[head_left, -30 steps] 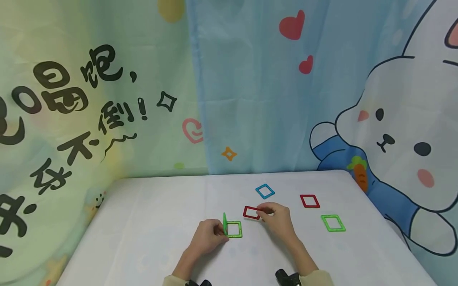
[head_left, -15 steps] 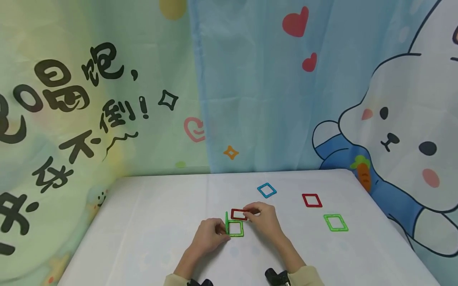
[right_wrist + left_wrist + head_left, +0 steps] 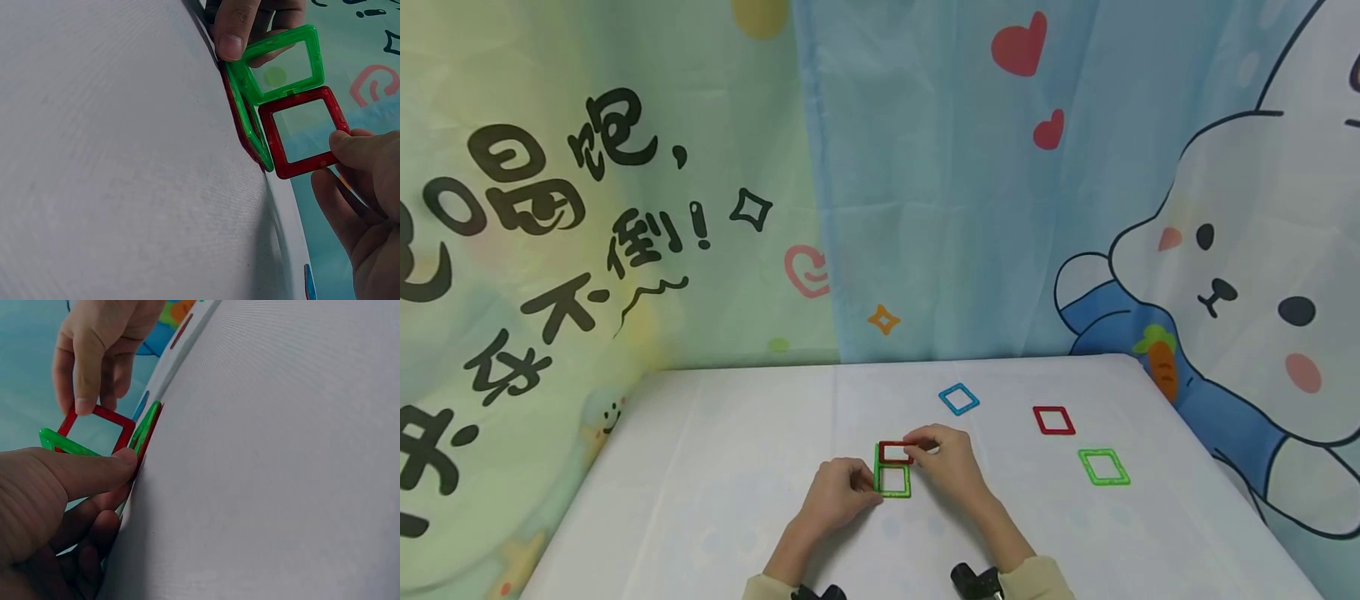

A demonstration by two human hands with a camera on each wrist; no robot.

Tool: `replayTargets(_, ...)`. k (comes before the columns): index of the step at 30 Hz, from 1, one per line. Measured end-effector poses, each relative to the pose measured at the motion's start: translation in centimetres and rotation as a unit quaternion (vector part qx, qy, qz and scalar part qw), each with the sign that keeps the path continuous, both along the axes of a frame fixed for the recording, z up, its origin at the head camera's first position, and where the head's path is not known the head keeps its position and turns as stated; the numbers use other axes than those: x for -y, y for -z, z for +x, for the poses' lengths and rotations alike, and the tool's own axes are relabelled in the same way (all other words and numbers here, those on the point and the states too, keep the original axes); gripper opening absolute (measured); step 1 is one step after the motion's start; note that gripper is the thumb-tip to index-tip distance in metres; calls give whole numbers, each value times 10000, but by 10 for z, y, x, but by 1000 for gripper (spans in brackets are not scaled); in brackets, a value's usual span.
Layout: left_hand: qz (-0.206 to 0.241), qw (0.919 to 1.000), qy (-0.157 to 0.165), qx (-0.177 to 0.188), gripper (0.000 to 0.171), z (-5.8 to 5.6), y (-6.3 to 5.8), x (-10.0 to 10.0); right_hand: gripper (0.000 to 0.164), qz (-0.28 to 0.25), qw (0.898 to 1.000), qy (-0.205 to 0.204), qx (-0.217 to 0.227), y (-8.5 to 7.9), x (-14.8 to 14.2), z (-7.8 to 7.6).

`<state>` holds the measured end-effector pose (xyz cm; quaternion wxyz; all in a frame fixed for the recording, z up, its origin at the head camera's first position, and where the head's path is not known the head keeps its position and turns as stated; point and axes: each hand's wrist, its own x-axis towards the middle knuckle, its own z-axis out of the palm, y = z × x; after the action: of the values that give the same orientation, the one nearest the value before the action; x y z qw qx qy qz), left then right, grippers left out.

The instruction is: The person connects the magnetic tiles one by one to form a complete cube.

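On the table, a flat green magnetic tile (image 3: 251, 122) lies over a red one (image 3: 236, 115). A second green magnetic tile (image 3: 317, 56) stands upright along its left edge; seen from the head, it is almost edge-on. My left hand (image 3: 841, 493) pinches this upright tile near its lower corner, thumb on one face and fingers behind. With thumb and fingertips, my right hand (image 3: 951, 467) pinches a square red magnetic tile (image 3: 306, 166) by its right side. That red tile stands at the far edge of the flat green one, its left side right at the upright green tile.
Beyond my right hand, a blue square tile (image 3: 959, 400) lies on the white tabletop (image 3: 737, 450). Farther right are a red tile (image 3: 1054, 421) and a green tile (image 3: 1103, 467). A printed curtain (image 3: 910, 208) hangs behind the table.
My right hand has moved left with the red tile, bringing it from apart to against the green tiles, now upright behind the flat one. My left hand keeps its grip in place.
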<state>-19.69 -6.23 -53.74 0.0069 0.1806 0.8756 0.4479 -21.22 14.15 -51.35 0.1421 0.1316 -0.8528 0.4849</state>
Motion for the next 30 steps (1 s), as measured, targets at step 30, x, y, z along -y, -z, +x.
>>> replayTargets(30,795,9934,115,813,22,-13,-2,14,19,382,9986,115,347,2,7,0)
